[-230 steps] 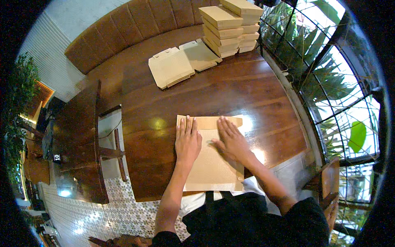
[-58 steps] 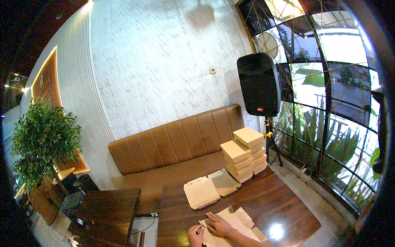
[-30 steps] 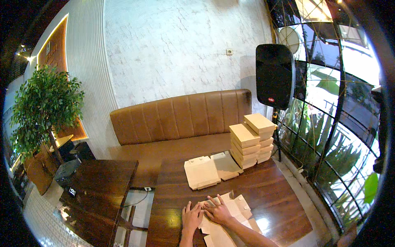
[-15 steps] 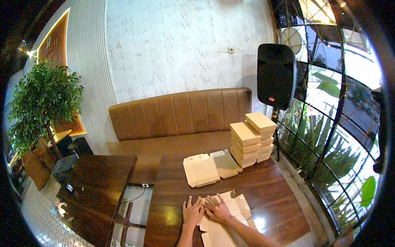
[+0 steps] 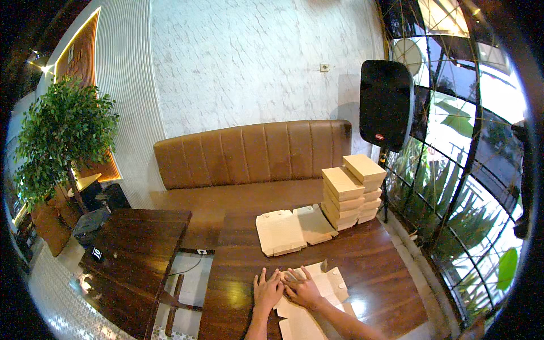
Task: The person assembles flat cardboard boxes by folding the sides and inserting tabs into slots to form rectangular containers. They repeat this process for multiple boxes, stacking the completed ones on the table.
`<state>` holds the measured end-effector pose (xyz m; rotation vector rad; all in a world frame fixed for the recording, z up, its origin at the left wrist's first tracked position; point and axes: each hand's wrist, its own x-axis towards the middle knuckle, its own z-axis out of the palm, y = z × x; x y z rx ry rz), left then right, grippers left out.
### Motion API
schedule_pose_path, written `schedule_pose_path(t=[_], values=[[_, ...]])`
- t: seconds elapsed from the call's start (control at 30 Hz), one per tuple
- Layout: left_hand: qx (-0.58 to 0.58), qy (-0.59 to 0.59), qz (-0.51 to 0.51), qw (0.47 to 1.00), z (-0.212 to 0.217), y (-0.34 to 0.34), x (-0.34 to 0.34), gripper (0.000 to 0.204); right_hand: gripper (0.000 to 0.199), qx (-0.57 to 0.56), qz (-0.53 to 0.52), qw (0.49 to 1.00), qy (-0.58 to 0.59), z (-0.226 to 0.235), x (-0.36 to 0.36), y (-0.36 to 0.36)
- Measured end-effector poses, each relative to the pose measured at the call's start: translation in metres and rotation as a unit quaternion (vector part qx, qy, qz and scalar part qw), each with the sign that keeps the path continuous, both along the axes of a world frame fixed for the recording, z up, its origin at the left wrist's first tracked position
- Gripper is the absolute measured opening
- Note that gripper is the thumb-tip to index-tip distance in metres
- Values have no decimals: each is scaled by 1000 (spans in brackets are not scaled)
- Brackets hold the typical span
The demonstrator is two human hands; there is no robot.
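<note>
Palms down, pressing onto an unfolded cardboard blank (image 5: 323, 280) near the front of a dark wooden table (image 5: 232, 255). Keeping the left hand (image 5: 268, 292) at the blank's left edge, aiming its fingers mostly away from the body and leaning the index finger over toward the other hand. Running the left forearm (image 5: 259, 323) almost straight up from the lower edge, btw. Slanting the right forearm (image 5: 348, 326) in from the lower right, way more diagonal, and laying the right hand (image 5: 303, 292) across the upper left part of the cardboard, pointing its fingers up and leftward. Bringing both hands really close together, pretty much meeting at the fingertips by that upper left area. Spreading the fingers on both sides rather than clamping, but not getting a clear look at the thumbs or under the fingertips. Also spotting more flat cardboard (image 5: 280, 232) farther back on the same table, lying next to two side-by-side stacks of tan boxes (image 5: 343, 190). Past those, catching a brown padded bench (image 5: 255, 156) along the wall, plus a black speaker (image 5: 385, 105) over on the right. Off to the left, noticing a second dark table (image 5: 136, 243) and a leafy green plant (image 5: 65, 136).
</note>
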<state>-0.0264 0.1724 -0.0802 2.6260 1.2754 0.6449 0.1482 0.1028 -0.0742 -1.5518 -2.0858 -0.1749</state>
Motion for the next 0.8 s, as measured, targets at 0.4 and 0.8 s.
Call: schedule_pose_path(t=[0.4,0.8], values=[[-8,-7,-58,998,-14,-3,-12,57,47,-26,-46,998,-27,-4,-6,3],[12,32,-18,999,-7,-2,-4,53,43,-66,-42,997,24,5,-5,-1]])
